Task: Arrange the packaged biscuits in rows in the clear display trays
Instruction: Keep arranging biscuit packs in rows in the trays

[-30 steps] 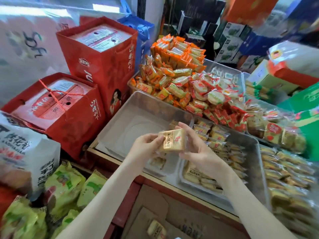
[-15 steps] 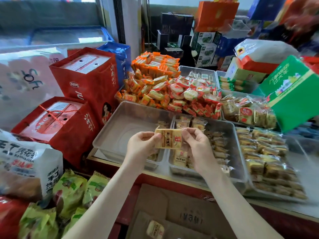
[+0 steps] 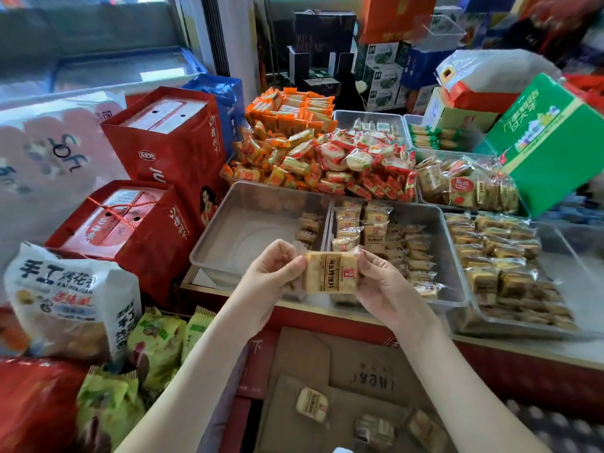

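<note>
Down low, the open brown cardboard box point(image 3: 359, 371) has a few loose packets in it, and just above it one flat yellow film-wrapped biscuit packet point(image 3: 330, 273) is held in the air at the trays' near edge, left hand point(image 3: 271, 279) pinching its left end, right hand point(image 3: 382, 286) pinching its right. It looks light, slick and crackly, the biscuits inside probably brittle, so a gentle grip on the end seams suits it best. Beyond sit the part-filled clear plastic tray point(image 3: 454, 256) and, to its left, the nearly bare clear tray point(image 3: 248, 230).
</note>
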`<action>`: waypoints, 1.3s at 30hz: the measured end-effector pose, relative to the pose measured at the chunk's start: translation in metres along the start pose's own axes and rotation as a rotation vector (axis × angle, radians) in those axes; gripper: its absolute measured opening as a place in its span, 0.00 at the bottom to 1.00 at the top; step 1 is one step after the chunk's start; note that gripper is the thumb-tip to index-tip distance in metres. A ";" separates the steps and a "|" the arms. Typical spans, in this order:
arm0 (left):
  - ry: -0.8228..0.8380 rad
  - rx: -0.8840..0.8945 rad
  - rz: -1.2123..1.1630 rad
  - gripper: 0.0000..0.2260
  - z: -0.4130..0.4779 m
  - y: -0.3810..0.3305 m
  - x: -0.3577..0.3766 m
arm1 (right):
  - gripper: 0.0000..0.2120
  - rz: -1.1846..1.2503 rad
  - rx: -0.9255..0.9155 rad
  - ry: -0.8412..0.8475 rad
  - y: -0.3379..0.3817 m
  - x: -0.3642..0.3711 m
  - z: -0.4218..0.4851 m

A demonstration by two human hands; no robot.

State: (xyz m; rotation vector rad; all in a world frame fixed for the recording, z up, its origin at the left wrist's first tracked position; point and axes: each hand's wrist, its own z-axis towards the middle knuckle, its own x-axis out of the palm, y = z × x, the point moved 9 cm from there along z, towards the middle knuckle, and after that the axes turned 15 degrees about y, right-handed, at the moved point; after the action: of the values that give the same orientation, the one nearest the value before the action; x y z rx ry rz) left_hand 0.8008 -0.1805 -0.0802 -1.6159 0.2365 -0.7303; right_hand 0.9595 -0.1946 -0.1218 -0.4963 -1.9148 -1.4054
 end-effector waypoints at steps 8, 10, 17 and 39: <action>-0.272 0.038 0.238 0.08 -0.022 -0.002 -0.027 | 0.06 -0.324 -0.103 -0.235 0.005 0.020 -0.015; -0.323 -0.025 0.425 0.05 -0.023 -0.003 -0.031 | 0.06 -0.439 -0.137 -0.334 0.010 0.020 -0.021; -0.103 -0.108 0.395 0.14 -0.025 0.020 0.015 | 0.04 -0.948 -0.281 -0.344 0.007 0.068 -0.029; 0.271 -0.182 -0.363 0.16 -0.001 0.057 -0.039 | 0.06 -0.219 -0.044 -0.282 -0.024 0.007 0.011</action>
State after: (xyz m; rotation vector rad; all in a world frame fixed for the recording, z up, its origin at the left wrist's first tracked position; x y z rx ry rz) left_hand 0.7850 -0.1711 -0.1466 -1.7514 0.2109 -1.2401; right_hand 0.9354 -0.1929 -0.1346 -0.5428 -2.2225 -1.5881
